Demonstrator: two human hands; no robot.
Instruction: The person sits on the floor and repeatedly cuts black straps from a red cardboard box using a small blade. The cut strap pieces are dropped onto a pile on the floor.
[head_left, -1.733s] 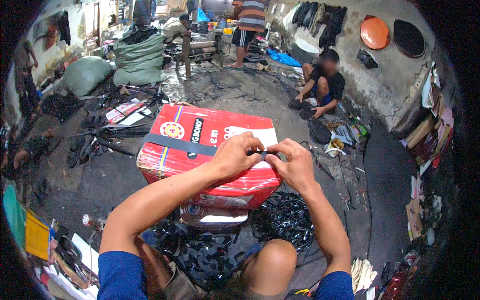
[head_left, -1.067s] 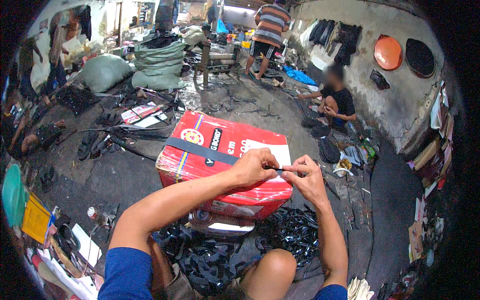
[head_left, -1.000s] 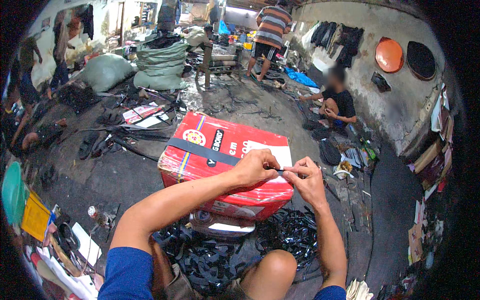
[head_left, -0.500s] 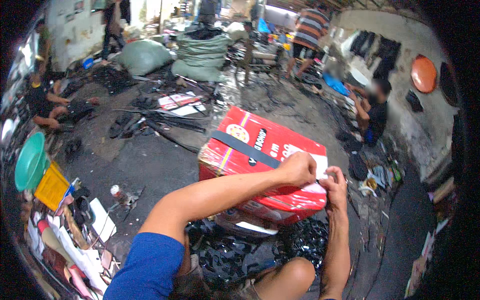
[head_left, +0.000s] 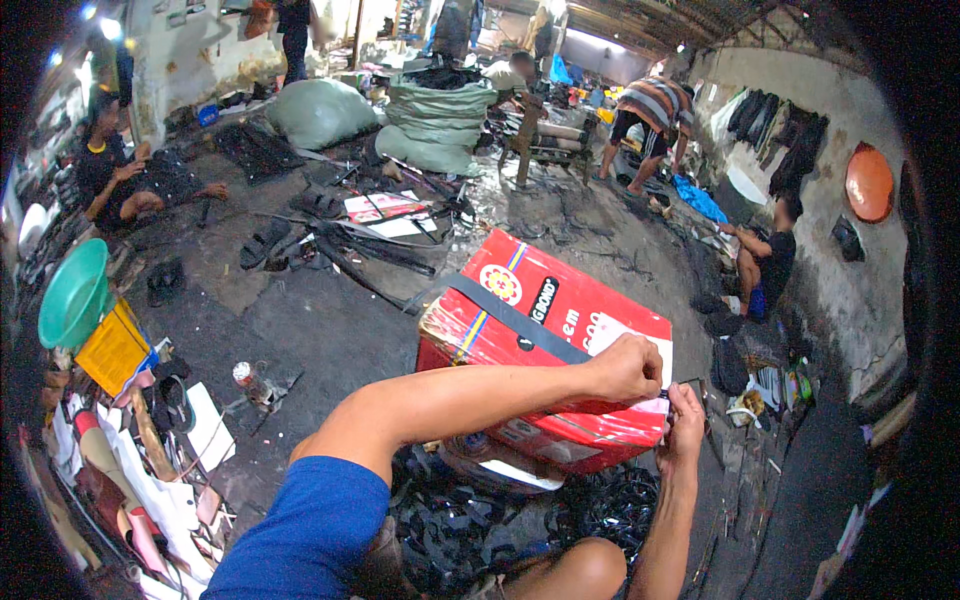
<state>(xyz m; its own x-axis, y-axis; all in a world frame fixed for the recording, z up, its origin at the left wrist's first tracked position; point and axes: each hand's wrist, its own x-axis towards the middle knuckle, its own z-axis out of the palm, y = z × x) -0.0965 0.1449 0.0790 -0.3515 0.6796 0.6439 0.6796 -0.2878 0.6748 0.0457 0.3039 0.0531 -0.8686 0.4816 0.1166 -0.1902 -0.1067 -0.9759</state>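
A red box [head_left: 565, 290] in glossy wrap stands in front of me. A flat dark strip [head_left: 515, 318] lies slantwise across its top, running toward my left forearm. My left hand [head_left: 632, 368] is closed, palm down, above a white sheet [head_left: 655, 345] at the box's right end; what its fingers hold is hidden. Just to the right, my right hand [head_left: 684, 424] pinches at the box's right edge. A small dark piece shows between the two hands, too small to name.
Black scraps [head_left: 470, 510] lie beneath the box, around my knees. To the left stand a green basin [head_left: 75, 295], a yellow container [head_left: 112, 345] and piled offcuts. Large green sacks [head_left: 320, 113] sit farther back. Other people sit or bend at both sides, one in a striped shirt [head_left: 655, 103].
The view has shifted, so the box and hands appear farther right and lower. Both hands stay close together at the box's right end. The person in the striped shirt now bends forward.
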